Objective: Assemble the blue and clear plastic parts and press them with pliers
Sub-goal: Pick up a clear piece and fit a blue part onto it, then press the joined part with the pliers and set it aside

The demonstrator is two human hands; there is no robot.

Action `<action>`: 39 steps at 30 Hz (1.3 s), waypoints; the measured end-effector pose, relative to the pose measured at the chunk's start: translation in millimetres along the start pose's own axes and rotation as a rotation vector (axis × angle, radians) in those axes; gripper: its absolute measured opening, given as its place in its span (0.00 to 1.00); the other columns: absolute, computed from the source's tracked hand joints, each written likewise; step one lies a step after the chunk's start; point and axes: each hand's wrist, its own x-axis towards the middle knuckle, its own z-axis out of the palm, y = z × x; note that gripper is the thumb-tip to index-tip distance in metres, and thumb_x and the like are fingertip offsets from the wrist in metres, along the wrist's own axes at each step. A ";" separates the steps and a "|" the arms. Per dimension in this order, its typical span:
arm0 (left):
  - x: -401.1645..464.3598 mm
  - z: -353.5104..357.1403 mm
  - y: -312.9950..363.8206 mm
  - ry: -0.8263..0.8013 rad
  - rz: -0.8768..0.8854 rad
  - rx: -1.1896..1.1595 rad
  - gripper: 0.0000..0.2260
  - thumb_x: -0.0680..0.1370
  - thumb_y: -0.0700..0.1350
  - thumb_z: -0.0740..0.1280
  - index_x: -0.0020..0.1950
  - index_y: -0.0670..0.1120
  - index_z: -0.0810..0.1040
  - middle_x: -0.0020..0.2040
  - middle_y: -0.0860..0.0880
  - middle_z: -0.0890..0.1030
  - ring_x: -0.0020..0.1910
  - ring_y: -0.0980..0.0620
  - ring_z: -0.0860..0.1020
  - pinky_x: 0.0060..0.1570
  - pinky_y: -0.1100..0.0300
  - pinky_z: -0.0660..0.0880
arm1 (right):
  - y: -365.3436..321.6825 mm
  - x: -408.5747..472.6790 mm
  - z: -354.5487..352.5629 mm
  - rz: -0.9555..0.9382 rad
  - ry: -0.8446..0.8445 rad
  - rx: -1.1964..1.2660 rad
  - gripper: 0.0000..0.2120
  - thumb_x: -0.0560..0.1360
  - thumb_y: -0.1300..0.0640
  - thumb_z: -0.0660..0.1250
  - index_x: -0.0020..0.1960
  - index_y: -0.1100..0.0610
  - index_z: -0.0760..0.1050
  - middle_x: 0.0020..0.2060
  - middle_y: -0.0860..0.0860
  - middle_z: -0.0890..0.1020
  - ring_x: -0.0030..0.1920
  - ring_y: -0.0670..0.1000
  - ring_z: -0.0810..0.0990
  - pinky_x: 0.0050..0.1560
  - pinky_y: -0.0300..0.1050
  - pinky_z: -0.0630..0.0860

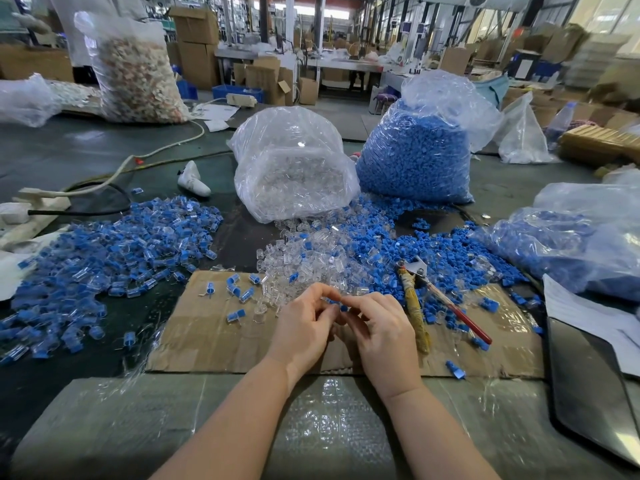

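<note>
— Over the cardboard sheet (221, 327), what are the hands doing?

— They meet fingertip to fingertip. The left hand (304, 327) and the right hand (377, 327) each pinch a small blue part (341, 307) between them, so both grips are narrow and closed round that one piece. Whether a clear piece is already on it, I cannot tell.

— Where are the pliers?

— The pliers (420, 292) lie on the surface just right of the right hand, jaws pointing away, one handle red, the other wrapped in yellowish tape. Neither hand touches them.

— And the loose stock?

— The clear parts (298, 265) sit in a heap just beyond the hands, spilling from an open clear bag (291, 168). The blue parts (398, 247) spread to the right of that, below a full bag of blue pieces (415, 157). To the left lies a wide pile of joined blue-and-clear pieces (114, 251), with a few more scattered on the cardboard.
</note>
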 end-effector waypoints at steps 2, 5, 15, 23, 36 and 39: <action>0.8 0.1 -0.4 0.002 -0.003 0.004 0.06 0.78 0.37 0.64 0.46 0.49 0.76 0.35 0.46 0.82 0.30 0.57 0.76 0.33 0.66 0.73 | 0.6 -0.1 0.0 0.004 -0.015 0.001 0.07 0.72 0.62 0.71 0.50 0.57 0.81 0.40 0.50 0.81 0.42 0.53 0.78 0.44 0.53 0.77; 2.0 -0.2 -0.4 0.005 -0.010 0.001 0.05 0.77 0.37 0.64 0.47 0.47 0.76 0.34 0.48 0.81 0.30 0.61 0.76 0.33 0.71 0.72 | -0.2 0.0 -0.2 0.013 -0.030 -0.010 0.08 0.72 0.62 0.71 0.50 0.57 0.81 0.41 0.49 0.80 0.43 0.52 0.77 0.46 0.51 0.77; 3.9 -0.5 -1.1 0.013 -0.082 -0.092 0.06 0.78 0.37 0.63 0.49 0.48 0.74 0.38 0.49 0.81 0.35 0.59 0.79 0.35 0.69 0.74 | 10.9 23.3 -30.3 0.542 -0.088 -0.577 0.23 0.77 0.43 0.59 0.66 0.56 0.69 0.61 0.56 0.73 0.62 0.56 0.70 0.63 0.53 0.64; 6.2 -0.9 -1.3 0.027 -0.100 -0.123 0.05 0.78 0.36 0.62 0.48 0.46 0.72 0.40 0.45 0.81 0.35 0.57 0.79 0.34 0.69 0.74 | 27.8 37.7 -43.1 0.825 -0.484 -0.728 0.38 0.73 0.35 0.60 0.73 0.58 0.56 0.68 0.59 0.64 0.67 0.60 0.63 0.62 0.57 0.63; 15.3 -5.8 -2.8 0.053 -0.182 -0.275 0.02 0.79 0.38 0.61 0.50 0.43 0.72 0.34 0.49 0.82 0.28 0.57 0.76 0.28 0.64 0.74 | 5.9 37.5 -51.8 0.605 -0.394 -0.411 0.07 0.74 0.54 0.60 0.49 0.57 0.67 0.51 0.56 0.71 0.52 0.56 0.69 0.49 0.49 0.68; 20.0 -6.6 0.4 0.084 -0.237 -0.410 0.01 0.79 0.38 0.62 0.50 0.41 0.72 0.32 0.50 0.82 0.26 0.56 0.74 0.22 0.63 0.69 | -7.5 41.3 -52.7 0.608 -0.520 -0.089 0.04 0.74 0.59 0.59 0.40 0.56 0.67 0.40 0.53 0.72 0.40 0.53 0.70 0.36 0.43 0.63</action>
